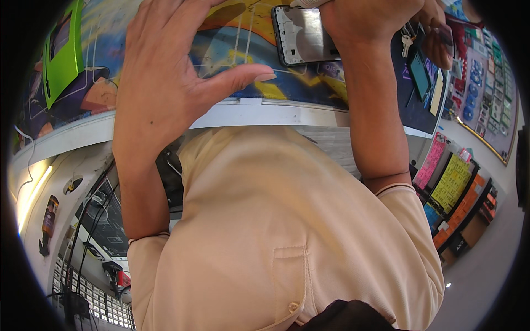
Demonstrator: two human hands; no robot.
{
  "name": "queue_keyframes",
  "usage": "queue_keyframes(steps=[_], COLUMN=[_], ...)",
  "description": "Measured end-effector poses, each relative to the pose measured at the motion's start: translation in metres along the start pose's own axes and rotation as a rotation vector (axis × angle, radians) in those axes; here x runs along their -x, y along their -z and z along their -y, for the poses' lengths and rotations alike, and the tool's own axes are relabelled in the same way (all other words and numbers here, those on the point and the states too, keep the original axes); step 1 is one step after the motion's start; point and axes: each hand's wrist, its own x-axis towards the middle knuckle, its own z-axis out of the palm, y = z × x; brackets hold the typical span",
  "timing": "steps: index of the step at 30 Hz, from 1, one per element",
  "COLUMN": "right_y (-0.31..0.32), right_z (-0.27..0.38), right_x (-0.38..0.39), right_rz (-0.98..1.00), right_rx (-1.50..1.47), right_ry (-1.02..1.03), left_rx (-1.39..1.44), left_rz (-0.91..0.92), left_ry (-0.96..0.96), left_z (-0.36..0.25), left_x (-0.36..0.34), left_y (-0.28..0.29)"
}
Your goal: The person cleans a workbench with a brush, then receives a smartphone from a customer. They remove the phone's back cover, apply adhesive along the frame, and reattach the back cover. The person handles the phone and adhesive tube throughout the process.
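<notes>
My left hand (160, 77) is over the mat at the left, its thumb stretched out to the right and its fingers running up past the upper edge of the view. It appears to hold nothing. A phone frame (302, 36), dark-rimmed with a silvery inner plate, lies on the colourful mat between my hands. My right hand (364, 22) is closed above the phone frame's right side. From it sticks out a white tube-like thing (309, 3), mostly cut off by the upper edge, so its kind is unclear.
At the left stands a bright green panel (63, 52). On the right lie keys (407, 44) and a dark teal phone (419, 74); another person's hand (436, 36) is beside them. The white table edge (276, 114) runs before me. Small packaged goods (475, 91) hang at far right.
</notes>
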Motion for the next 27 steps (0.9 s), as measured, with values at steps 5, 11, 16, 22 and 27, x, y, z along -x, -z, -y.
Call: queue_keyframes(steps=[5,11,16,22,27], right_y=[-0.002,-0.003,-0.005,-0.008,-0.004], right_z=[-0.001,-0.002,-0.003,-0.005,-0.010], right_x=[0.000,0.000,0.003,0.004,0.001], right_rz=[0.009,0.028,0.013,0.026,0.044], right_rx=[0.004,0.005,-0.007,-0.058,-0.070], right_ry=[0.007,0.027,-0.011,-0.036,-0.014], left_rx=[-0.012,-0.015,0.008,-0.026,0.010], left_rz=[0.045,0.041,-0.048,0.078,-0.023], left_ry=[0.016,0.025,-0.009,0.048,0.019], left_z=[-0.001,-0.001,-0.003,0.001,-0.001], left_x=[-0.001,0.000,0.001,0.000,0.001], left_y=[0.005,0.003,-0.003,0.005,-0.002])
